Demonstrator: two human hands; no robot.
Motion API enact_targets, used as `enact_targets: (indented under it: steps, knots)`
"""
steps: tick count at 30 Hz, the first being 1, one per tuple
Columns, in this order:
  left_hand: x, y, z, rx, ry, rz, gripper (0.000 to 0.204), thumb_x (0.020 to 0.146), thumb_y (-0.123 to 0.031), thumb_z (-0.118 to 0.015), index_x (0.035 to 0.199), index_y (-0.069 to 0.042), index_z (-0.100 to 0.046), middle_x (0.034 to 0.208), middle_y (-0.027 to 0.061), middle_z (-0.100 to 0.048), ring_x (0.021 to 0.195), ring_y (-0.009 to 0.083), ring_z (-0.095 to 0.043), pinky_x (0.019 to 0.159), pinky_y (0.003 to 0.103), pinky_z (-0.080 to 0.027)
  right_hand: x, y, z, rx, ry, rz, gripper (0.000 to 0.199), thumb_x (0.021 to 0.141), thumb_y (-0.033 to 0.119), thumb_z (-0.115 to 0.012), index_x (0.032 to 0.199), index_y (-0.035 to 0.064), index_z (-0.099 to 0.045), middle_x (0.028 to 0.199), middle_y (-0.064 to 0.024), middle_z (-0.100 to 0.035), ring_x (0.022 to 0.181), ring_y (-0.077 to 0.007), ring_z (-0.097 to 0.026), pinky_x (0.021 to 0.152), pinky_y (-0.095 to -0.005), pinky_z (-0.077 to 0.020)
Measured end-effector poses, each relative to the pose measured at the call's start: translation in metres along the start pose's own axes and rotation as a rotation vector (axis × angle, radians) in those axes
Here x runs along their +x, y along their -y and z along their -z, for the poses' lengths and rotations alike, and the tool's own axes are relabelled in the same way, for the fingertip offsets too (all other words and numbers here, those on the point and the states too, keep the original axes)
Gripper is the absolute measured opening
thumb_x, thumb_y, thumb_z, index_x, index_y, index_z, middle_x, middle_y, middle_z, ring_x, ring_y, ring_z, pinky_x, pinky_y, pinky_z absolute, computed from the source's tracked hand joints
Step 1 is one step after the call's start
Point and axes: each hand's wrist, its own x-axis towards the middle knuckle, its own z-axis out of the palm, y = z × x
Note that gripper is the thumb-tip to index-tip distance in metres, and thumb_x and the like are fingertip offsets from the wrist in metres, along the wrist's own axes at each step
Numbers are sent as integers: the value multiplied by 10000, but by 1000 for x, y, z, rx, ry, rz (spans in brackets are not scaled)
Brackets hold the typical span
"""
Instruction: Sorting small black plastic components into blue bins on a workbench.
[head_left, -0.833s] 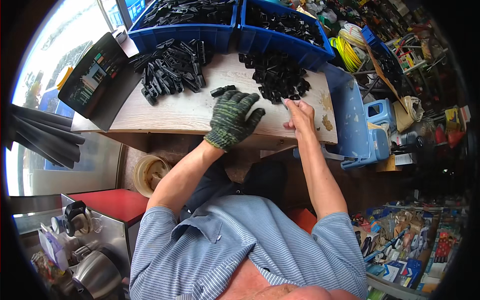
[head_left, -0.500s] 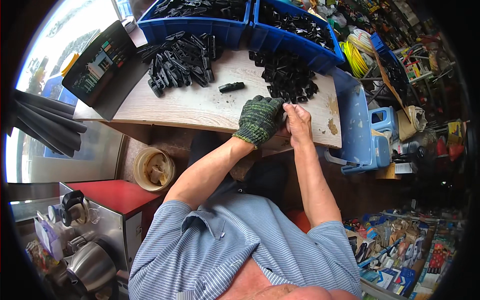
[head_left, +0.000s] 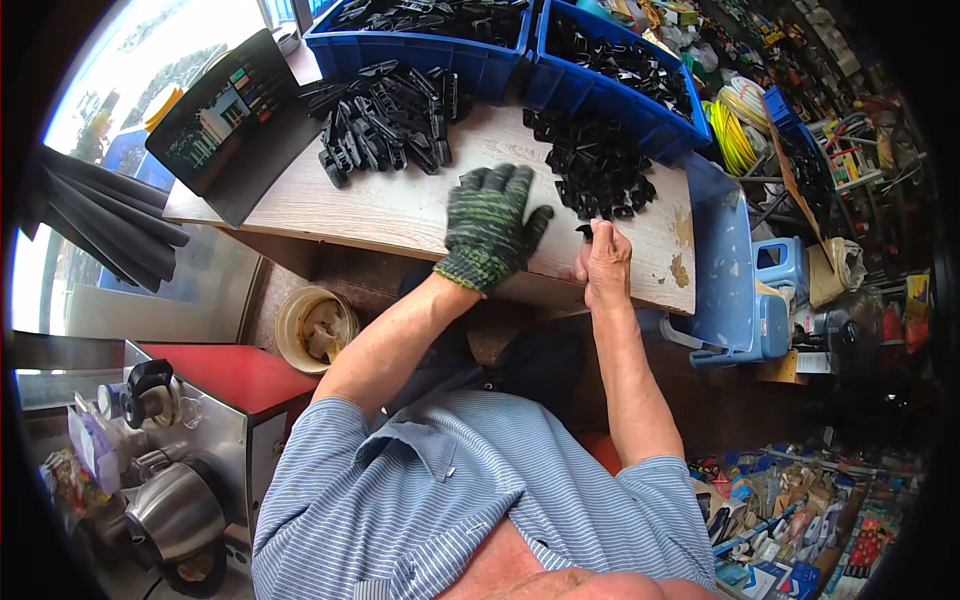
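Observation:
My left hand [head_left: 490, 225] wears a dark green and black knitted glove. It lies palm down over the table, its fingers stretched out and the thumb apart; whatever is beneath the palm is hidden. My bare right hand [head_left: 607, 258] is closed near the front edge, pinching a small black plastic piece [head_left: 585, 231] between thumb and fingers. Just beyond it lies a pile of small black plastic clips [head_left: 598, 165]. Farther left, past my gloved fingers, is a heap of longer black plastic parts [head_left: 385, 120].
Two blue bins [head_left: 420, 55] of black parts stand along the back of the wooden table [head_left: 340, 215]. A tablet in a dark case [head_left: 215, 130] leans at the left. A light blue plastic chair [head_left: 725, 260] adjoins the right end; a bucket [head_left: 315, 330] stands on the floor.
My left hand has moved away from my right and opened over the table, covering the spot where a single long black part lay. My right hand keeps its pinch. The view has shifted slightly.

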Motion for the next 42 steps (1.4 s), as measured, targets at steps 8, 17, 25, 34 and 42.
enact_targets:
  steps: [8,17,25,34,42]
  knots:
    - [17,50,-3,111,172,-26,122,884,-224,-651,880,-102,-655,842,135,-660,840,361,-627,714,491,-484,-10,19,-19,132,-163,-131,305,975,329,-479,792,86,-501,506,-2,-360,364,-107,-348,383,-371,-521]
    - [-11,-16,-14,-661,361,-10,188,957,-209,-612,1064,-60,-654,955,182,-674,873,401,-647,714,453,-511,-19,39,-38,179,-499,-142,312,961,319,-466,750,96,-519,638,-2,-414,479,-113,-395,424,-293,-357]
    - [-17,-27,-38,-665,298,61,217,960,-265,-592,1054,-71,-614,923,185,-680,846,403,-650,698,488,-508,-4,-13,-12,-30,-362,148,334,992,235,-472,739,20,-508,663,-11,-389,650,-126,-347,606,-317,-342]
    - [-15,-41,-28,-731,349,197,174,997,-181,-553,1072,-35,-613,940,193,-675,909,404,-654,735,445,-506,-10,-3,-15,68,-382,55,347,996,227,-467,723,16,-506,650,20,-355,631,-84,-315,571,-301,-311]
    - [-16,-26,-33,-671,260,86,162,995,-159,-551,1061,-29,-622,896,185,-659,821,368,-651,715,403,-498,-6,-14,-11,-78,-369,178,380,1001,229,-458,702,-7,-457,601,-34,-344,602,-122,-316,561,-335,-316]
